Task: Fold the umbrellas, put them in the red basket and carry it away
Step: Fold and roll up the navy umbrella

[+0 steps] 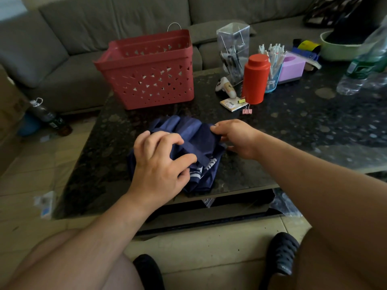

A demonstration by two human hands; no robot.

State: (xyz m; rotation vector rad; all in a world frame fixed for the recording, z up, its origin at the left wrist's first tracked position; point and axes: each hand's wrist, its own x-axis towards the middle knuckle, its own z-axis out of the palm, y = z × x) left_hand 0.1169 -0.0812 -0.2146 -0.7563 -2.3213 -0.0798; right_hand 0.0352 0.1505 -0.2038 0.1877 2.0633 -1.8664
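A navy blue umbrella (194, 139) with white lettering lies collapsed and loosely bunched on the dark stone table (293, 126), near its front edge. My left hand (161, 162) lies on the umbrella's near left part, fingers curled into the fabric and its strap. My right hand (236, 137) pinches a fold of fabric at the umbrella's right side. The red basket (150, 80), perforated with triangles, stands upright behind the umbrella at the table's back left. Nothing shows inside the basket from here.
Right of the basket stand a red canister (254, 78), a clear box of pens (233, 51), a cup of pens (272, 59), a purple box (292, 65) and plastic bottles (364, 65). A notepad and clips (234, 104) lie nearby. A grey sofa (83, 38) runs behind.
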